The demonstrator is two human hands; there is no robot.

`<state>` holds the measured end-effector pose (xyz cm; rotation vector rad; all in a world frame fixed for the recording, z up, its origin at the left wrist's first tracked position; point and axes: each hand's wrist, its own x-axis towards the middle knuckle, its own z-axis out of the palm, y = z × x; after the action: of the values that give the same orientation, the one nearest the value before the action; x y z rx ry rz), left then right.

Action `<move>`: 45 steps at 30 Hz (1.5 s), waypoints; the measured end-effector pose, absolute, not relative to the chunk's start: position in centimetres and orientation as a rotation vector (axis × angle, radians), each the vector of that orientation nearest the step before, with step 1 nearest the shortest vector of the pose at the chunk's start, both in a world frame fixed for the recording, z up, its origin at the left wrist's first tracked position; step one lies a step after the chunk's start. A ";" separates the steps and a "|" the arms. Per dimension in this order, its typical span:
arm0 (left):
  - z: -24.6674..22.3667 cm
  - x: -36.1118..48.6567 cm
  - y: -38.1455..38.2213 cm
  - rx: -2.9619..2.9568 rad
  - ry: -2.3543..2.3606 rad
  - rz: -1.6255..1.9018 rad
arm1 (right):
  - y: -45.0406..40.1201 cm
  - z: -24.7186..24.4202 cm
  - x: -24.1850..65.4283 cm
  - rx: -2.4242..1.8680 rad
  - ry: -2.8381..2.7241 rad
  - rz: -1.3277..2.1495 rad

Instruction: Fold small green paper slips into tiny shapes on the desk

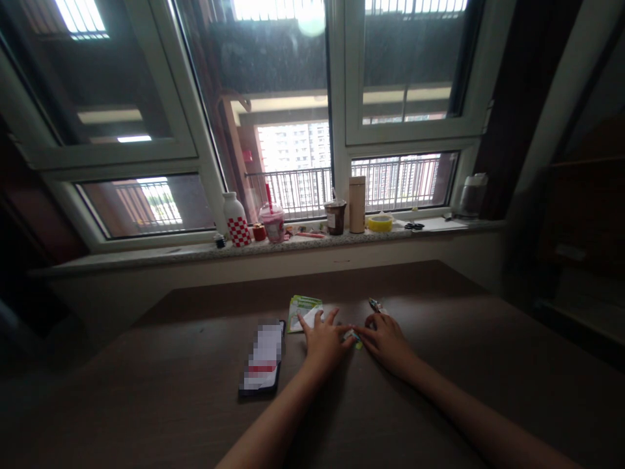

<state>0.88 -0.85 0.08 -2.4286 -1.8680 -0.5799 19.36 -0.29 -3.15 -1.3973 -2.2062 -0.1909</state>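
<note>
My left hand (323, 340) rests palm down over the table, its other fingers spread while its thumb and forefinger meet a small white, blue and yellow-green piece (355, 339). On the opposite side, the closed fingertips of my right hand (388, 340) pinch the same piece; its exact kind is too small to make out. Just beyond my right knuckles lies a small multicoloured item (375, 305), partly hidden by that hand. Green-and-white printed cards or packets (297, 320) lie behind my left fingers, which cover part of them.
A phone (263, 358) with a lit, blurred screen lies left of my left hand on the dark brown table (195, 339). Along the windowsill stand a checkered bottle (237, 225), drink cups (335, 217), a tan flask (357, 205), yellow tape (379, 224) and black scissors (415, 226).
</note>
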 end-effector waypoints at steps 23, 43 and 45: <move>-0.5 0.9 -1.2 -2.376 -1.841 -0.596 | -0.8 -1.7 19.3 -1.523 -2.126 -0.244; -1.2 0.9 -1.3 -2.408 -1.870 -0.604 | -0.2 -3.1 19.4 -1.132 -2.254 -0.070; -1.1 1.0 -1.4 -2.400 -1.841 -0.614 | -0.2 -2.9 19.4 -1.173 -2.258 -0.059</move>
<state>1.05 -1.35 -1.13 -2.4000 -1.8408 -0.6137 19.37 -0.25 -2.92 -1.1733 -2.2579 -0.0585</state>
